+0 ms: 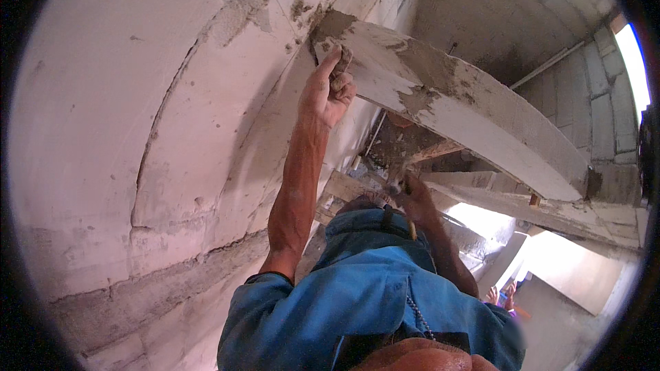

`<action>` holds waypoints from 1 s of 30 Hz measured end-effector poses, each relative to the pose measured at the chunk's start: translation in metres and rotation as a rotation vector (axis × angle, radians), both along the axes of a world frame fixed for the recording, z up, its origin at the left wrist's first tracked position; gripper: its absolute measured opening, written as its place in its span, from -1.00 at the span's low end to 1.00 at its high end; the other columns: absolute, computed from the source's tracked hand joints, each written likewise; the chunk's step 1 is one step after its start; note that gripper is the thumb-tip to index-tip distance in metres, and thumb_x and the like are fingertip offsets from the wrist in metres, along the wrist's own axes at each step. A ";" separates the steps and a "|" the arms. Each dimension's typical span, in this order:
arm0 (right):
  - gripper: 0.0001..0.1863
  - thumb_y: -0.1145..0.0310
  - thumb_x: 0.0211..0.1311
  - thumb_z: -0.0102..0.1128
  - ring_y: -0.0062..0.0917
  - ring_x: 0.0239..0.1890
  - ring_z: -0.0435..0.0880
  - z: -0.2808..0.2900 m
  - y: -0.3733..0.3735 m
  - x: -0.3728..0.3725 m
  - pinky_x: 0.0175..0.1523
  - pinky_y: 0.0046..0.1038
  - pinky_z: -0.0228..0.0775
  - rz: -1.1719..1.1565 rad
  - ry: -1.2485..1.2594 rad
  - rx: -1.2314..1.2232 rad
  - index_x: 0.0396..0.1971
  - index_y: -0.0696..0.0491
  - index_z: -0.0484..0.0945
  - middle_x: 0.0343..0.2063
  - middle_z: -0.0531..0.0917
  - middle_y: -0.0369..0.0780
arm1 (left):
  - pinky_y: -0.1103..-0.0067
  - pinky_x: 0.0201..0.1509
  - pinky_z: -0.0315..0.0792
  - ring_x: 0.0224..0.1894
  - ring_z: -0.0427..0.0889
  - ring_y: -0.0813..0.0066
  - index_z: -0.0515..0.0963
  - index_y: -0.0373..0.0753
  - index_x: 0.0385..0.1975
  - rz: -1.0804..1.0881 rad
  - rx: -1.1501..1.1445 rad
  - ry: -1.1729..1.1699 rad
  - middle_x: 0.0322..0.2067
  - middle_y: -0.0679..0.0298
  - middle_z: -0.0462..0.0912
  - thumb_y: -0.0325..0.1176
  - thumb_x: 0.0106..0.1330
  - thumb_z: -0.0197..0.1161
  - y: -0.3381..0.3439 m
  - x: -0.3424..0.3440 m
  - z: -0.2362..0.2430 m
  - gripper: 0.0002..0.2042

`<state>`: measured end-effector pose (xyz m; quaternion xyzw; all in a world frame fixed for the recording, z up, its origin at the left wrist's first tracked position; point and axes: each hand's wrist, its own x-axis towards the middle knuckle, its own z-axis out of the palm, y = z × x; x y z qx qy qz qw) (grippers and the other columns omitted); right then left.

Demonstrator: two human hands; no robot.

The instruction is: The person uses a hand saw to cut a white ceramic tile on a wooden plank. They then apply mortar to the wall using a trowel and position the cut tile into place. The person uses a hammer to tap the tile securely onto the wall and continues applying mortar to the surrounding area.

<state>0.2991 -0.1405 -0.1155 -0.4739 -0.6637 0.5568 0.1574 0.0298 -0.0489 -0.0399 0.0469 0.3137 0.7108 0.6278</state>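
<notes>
Beside a pale wall (172, 117), a beam (495, 117) spans rightward. At its left end, the left hand (330, 93) has its grip clenched round a half-hidden grey lump (346, 59), thumb alongside. Shadow blurs the right hand (417, 200); its grip cannot be told.

A: How does the wall (89, 117) on the left look?
B: Matt, like pale plaster or concrete: mostly smooth, with a rough-edged crack and small pits.
A: And the curved-looking beam (495, 124)?
B: Chalky, matt masonry, fairly smooth, carrying coarse grey-brown patches (432, 69) that resemble mortar.
A: The lump (344, 60) in the left hand (327, 95)?
B: Rough, grainy and dull, much like those patches.
A: The shirt (350, 295)?
B: Blue cloth, matt and softly creased.
A: The chain (417, 310) over it?
B: Small round beads; I cannot tell whether metal or plastic.
A: The blocks (602, 120) at right?
B: Grey, matt, masonry-like.
</notes>
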 end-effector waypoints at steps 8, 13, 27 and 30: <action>-0.44 0.08 0.23 0.24 -0.12 -0.23 0.60 -0.012 0.016 0.012 -0.09 -0.16 0.40 0.132 -0.043 0.278 0.06 0.19 0.39 -0.29 0.61 0.04 | 0.71 -0.64 0.10 -0.68 0.21 0.75 0.54 -0.15 -0.34 0.075 -0.059 0.416 -0.49 0.48 0.57 -0.36 0.25 0.36 0.008 -0.019 0.024 -0.88; -0.38 0.08 0.25 0.25 -0.22 -0.08 0.61 0.027 0.043 0.015 0.02 -0.27 0.42 0.133 -0.138 0.108 0.16 0.19 0.36 -0.13 0.62 0.03 | 0.69 -0.25 0.38 -0.30 0.51 0.71 0.60 -0.11 -0.20 -0.026 0.001 0.883 -0.34 0.49 0.61 -0.27 0.22 0.37 0.005 -0.048 0.093 -0.80; -0.46 -0.19 0.44 -0.10 -0.73 -0.57 0.32 0.049 0.015 0.040 -0.49 -0.59 0.14 -0.209 0.462 -0.035 -0.30 0.07 0.43 -0.59 0.39 -0.41 | 0.34 0.05 0.49 -0.10 0.69 0.17 0.63 -0.27 -0.05 -0.415 -0.316 2.176 -0.21 0.06 0.72 0.01 0.35 0.18 0.044 -0.036 0.129 -0.56; -0.45 -0.20 0.45 -0.14 -0.76 -0.65 0.25 0.036 0.009 0.031 -0.57 -0.62 0.06 -0.236 0.512 -0.047 -0.42 0.03 0.38 -0.66 0.34 -0.43 | 0.26 -0.01 0.52 -0.15 0.70 0.04 0.62 -0.27 -0.09 -0.443 -0.277 2.331 -0.28 -0.06 0.70 -0.02 0.37 0.15 0.056 -0.050 0.117 -0.59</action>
